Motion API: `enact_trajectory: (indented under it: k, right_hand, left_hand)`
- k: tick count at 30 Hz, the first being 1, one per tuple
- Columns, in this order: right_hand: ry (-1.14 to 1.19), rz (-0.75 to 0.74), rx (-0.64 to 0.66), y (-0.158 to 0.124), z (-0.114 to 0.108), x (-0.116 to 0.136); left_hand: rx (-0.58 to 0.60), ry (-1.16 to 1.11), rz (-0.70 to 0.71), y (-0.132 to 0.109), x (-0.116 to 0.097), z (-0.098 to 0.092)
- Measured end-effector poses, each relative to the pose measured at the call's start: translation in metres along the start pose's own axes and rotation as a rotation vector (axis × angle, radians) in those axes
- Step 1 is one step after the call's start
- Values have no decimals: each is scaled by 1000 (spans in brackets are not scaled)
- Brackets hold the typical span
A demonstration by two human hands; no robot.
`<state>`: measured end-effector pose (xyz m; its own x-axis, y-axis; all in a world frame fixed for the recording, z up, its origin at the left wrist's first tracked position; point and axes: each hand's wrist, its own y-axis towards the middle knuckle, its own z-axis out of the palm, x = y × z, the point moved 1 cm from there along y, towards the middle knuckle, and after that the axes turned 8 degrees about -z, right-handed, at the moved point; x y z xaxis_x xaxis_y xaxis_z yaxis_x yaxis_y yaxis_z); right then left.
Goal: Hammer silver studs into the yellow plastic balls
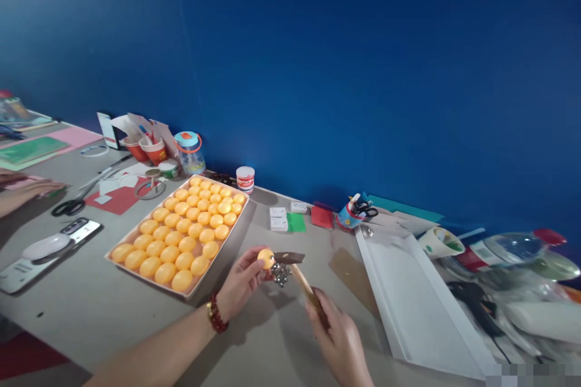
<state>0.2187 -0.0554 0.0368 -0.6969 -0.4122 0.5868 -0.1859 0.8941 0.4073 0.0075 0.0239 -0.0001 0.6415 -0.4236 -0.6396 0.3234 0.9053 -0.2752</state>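
Note:
My left hand (240, 281), with a red beaded bracelet on its wrist, is closed with its fingertips around an orange ping-pong ball (265, 257). In my right hand (336, 332) is the wooden handle of a hammer (305, 284). The dark hammer head (290, 257) is right beside the ball; whether they touch I cannot tell. Just below, a small heap of shiny metal pieces (282, 276) lies on the table, too small to name. To the left of my hands, a shallow box (193, 291) holds rows of similar orange balls.
Right of my hands stands a long white tray (394, 290), with bottles and plastic items beyond it. Small white boxes (278, 224) and a cup with scissors (348, 217) line the back. A phone (88, 227) and another person's hands (31, 190) are at left.

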Motion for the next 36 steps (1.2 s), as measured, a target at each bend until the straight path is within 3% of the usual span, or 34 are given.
enact_trajectory:
  k: [14, 18, 22, 27, 31, 36]
  right_hand:
    - [-64, -64, -70, 0, 5, 3]
    - [-95, -83, -19, 0, 4, 1]
    - [-104, -93, -57, 1, 3, -1]
    - [-128, -126, -1, 1, 5, 1]
    - [-140, -143, -53, -3, 5, -2]
    - [-161, -159, -11, -4, 7, -4]
  left_hand:
    - [19, 15, 3, -1, 2, -4]
    - [24, 37, -8, -1, 1, -3]
    - [28, 29, -11, -2, 1, -2]
    - [27, 26, -24, -2, 1, -2]
    - [22, 21, -18, -2, 2, -2]
    - [33, 55, -22, -3, 1, 0]
